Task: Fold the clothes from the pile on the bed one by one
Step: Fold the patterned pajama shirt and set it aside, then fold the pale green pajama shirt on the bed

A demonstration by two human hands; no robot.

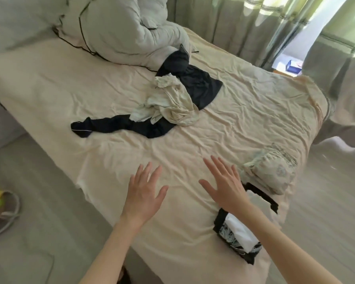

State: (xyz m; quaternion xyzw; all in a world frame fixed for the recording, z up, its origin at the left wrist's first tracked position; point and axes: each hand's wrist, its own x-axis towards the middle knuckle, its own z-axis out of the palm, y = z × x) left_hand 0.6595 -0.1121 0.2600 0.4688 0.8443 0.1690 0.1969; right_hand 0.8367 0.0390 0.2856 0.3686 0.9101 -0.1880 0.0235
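room: bedroom seen from the head view, green curtains (pixel 254 27) behind a bed (pixel 49 89) with a wrinkled cream sheet.
left hand (pixel 143 191): fingers straight and spread, palm down over the sheet, holding nothing.
right hand (pixel 223 185): fingers straight and spread, holding nothing, just beside the left.
pile of clothes (pixel 172 103): dark and pale garments tangled, well beyond both hands, mid-bed.
folded clothes (pixel 238 236): black-and-white stack under the right forearm.
patterned folded piece (pixel 275 171): just right of the right hand.
duvet (pixel 121 31): bunched beyond the pile.

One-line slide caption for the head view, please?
Both hands, left and right, open above the bed, short of the clothes pile.
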